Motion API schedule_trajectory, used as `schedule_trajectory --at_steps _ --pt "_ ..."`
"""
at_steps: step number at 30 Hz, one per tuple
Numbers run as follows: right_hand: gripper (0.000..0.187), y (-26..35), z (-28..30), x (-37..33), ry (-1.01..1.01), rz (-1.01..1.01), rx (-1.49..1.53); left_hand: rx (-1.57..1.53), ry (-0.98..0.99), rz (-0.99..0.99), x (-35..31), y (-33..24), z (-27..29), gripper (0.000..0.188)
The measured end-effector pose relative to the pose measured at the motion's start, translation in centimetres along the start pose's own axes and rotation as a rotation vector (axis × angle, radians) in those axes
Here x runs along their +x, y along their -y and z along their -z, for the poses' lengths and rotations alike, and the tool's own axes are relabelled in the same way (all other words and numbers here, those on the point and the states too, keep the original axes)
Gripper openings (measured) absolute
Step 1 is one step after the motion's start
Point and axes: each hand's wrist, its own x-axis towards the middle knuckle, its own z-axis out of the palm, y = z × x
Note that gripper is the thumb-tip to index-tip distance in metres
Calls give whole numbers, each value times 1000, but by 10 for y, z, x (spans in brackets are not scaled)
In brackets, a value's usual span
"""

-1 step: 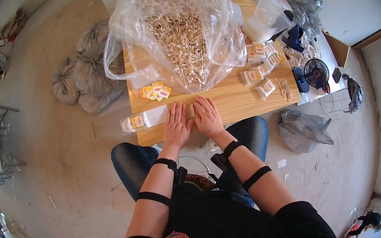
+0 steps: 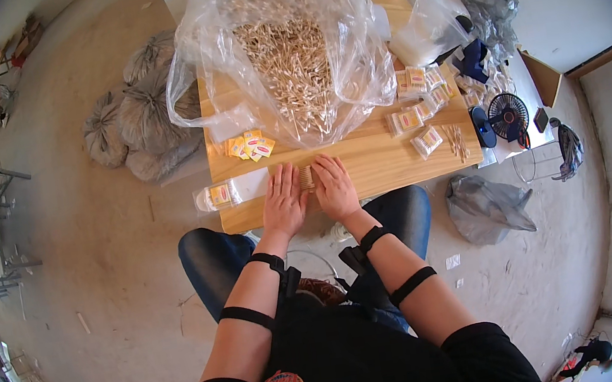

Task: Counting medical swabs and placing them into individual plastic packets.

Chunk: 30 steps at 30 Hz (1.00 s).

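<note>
A small row of cotton swabs (image 2: 307, 178) lies side by side on the wooden table (image 2: 381, 169), near its front edge. My left hand (image 2: 284, 196) rests flat at the row's left side, fingers stretched forward and close together. My right hand (image 2: 334, 187) lies flat at the right side in the same way. Both hands touch or partly cover the row, so its ends are hidden. Just left of my left hand are a white sheet (image 2: 252, 184) and a clear packet of swabs with a yellow label card (image 2: 221, 196).
Beyond my hands, a big clear bag (image 2: 185, 83) spills loose swabs (image 2: 296, 67). Yellow cards (image 2: 250, 146) lie left of it. Filled packets (image 2: 427, 142) and loose swabs (image 2: 457, 142) lie right. A fan (image 2: 507, 114) stands on the side table; grey sacks (image 2: 155, 118) sit on the floor.
</note>
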Motion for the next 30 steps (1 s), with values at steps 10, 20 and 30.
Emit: schedule_trajectory --at_steps 10,20,30 --pt "14 -1 -12 -10 -187 -151 256 -9 -36 35 2 -4 -2 57" --pt "13 -3 -10 -13 -171 -105 222 17 -23 42 1 -5 -3 59" --pt "16 4 -8 -9 -164 -133 207 41 -3 54 2 -4 -3 57"
